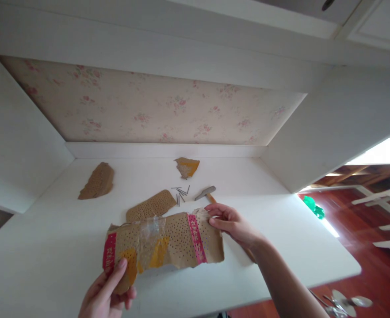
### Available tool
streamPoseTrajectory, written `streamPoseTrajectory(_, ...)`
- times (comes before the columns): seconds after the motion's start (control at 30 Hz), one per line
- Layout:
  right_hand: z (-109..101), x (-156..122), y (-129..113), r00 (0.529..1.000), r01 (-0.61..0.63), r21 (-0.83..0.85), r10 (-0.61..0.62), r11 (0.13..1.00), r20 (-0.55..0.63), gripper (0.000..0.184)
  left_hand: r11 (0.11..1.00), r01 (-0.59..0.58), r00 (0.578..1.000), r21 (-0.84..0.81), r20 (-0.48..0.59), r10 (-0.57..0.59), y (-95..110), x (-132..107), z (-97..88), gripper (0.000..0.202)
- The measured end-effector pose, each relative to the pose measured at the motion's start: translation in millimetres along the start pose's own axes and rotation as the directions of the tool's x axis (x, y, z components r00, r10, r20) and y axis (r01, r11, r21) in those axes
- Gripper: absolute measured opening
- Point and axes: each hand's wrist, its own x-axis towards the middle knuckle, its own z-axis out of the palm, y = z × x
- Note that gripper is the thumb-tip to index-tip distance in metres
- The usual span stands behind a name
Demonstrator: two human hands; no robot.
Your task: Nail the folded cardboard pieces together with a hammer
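Note:
My left hand (pixel 107 293) grips the lower left corner of a torn piece of brown perforated board (pixel 175 240) patched with pink tape, clear tape and yellow marks. My right hand (pixel 231 223) pinches the board's upper right edge, fingers closed on it. The board is held just above the white desk (pixel 281 229). Behind it lie a smaller perforated piece (pixel 151 206), several loose nails (pixel 181 193) and a hammer (pixel 205 193), whose handle runs under my right hand.
Two more torn brown pieces lie farther back, one at the left (pixel 97 181), one with yellow at the centre (pixel 187 167). Floral wallpaper (pixel 148 110) backs the desk alcove. A green object (pixel 313 207) and white chair parts (pixel 384 207) stand on the red floor at right.

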Motion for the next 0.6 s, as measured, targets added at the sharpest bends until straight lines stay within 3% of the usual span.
streamPoseTrajectory(0.27,-0.2,-10.1,4.6,0.998,-0.060,-0.067,0.058,0.996,-0.027,0.028,1.000,-0.021,0.999,-0.003,-0.040,0.021,0.0,4.6,1.5,0.044)
streamPoseTrajectory(0.5,2.6,-1.6,15.6,0.990,-0.066,-0.099,0.053,0.993,-0.129,0.017,0.996,0.031,0.999,0.078,-0.012,-0.030,-18.3,23.1,4.6,0.050)
streamPoseTrajectory(0.6,4.5,-0.6,21.5,0.986,-0.080,-0.114,0.062,0.990,-0.154,0.018,0.986,-0.077,0.996,0.146,-0.033,0.083,-22.1,27.4,5.1,0.064)
